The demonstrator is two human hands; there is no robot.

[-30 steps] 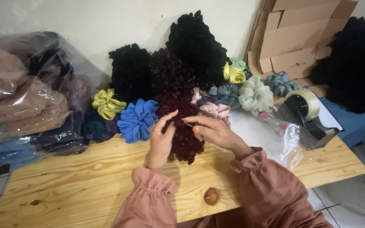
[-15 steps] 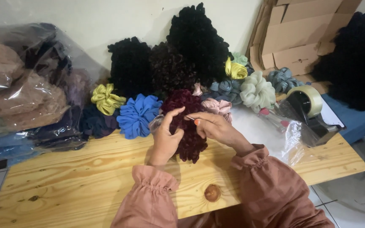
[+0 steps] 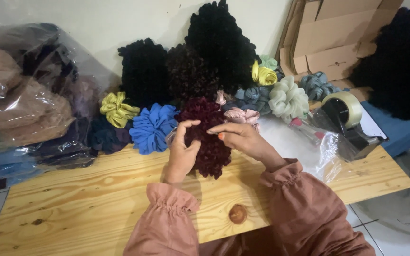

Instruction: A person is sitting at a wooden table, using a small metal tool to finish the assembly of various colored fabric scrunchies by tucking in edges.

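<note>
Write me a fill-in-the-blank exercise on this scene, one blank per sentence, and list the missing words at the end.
1. Both hands, the left hand and the right hand, hold a bunch of scrunchies coloured dark ____.
2. Just left of that bunch lies a scrunchie coloured ____.
3. The tape dispenser stands at the table's ____ end.
4. The table is made of ____.

Missing words: red; blue; right; wood
</note>
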